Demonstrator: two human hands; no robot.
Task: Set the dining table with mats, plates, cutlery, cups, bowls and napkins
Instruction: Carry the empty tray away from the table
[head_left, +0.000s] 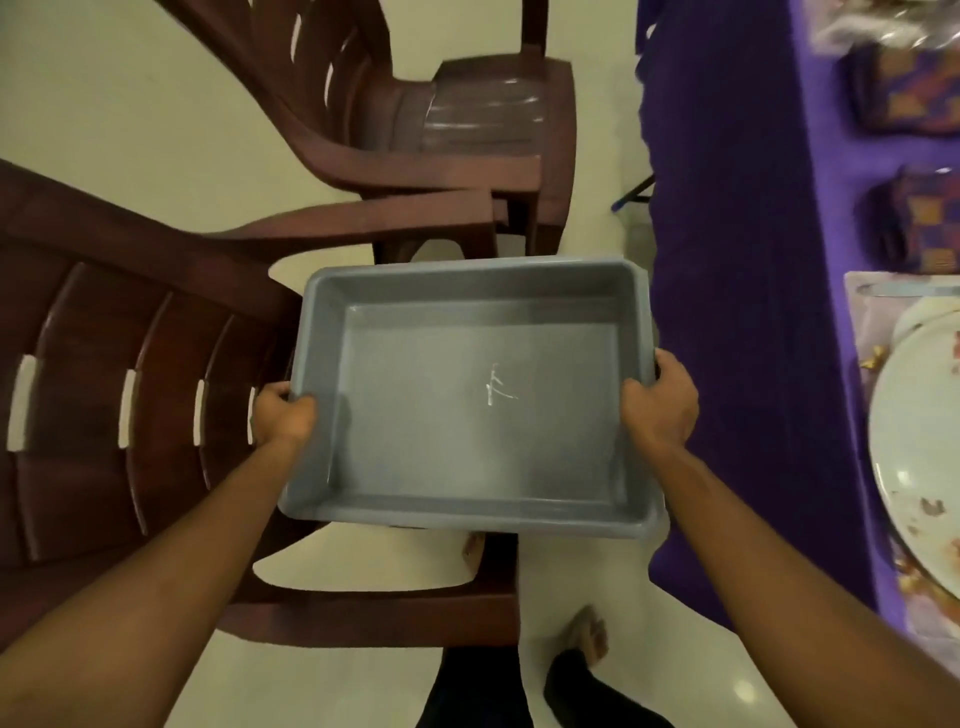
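At the far left stands the near brown chair (104, 389), with a second chair (467, 130) beyond it. Our left hand (283, 415) grips the left rim of the grey tub (467, 267), thumb over the edge and fingers curled beneath. The tub holds nothing and hangs above the near chair's seat, level, just beside the table. Our right hand (662, 405) clasps the right rim the same way.

Further right is the table (737, 260), draped in purple cloth. Two folded patterned cloths (904, 88) lie near its far end; we cannot tell whether they are napkins or mats. Nearer us a white plate (919, 441) rests on a pale mat (862, 322), so we judge at least one place started. No cups or bowls are in view, and cutlery is too blurred to confirm. With most of the table out of frame, we judge those pieces are left to lay.
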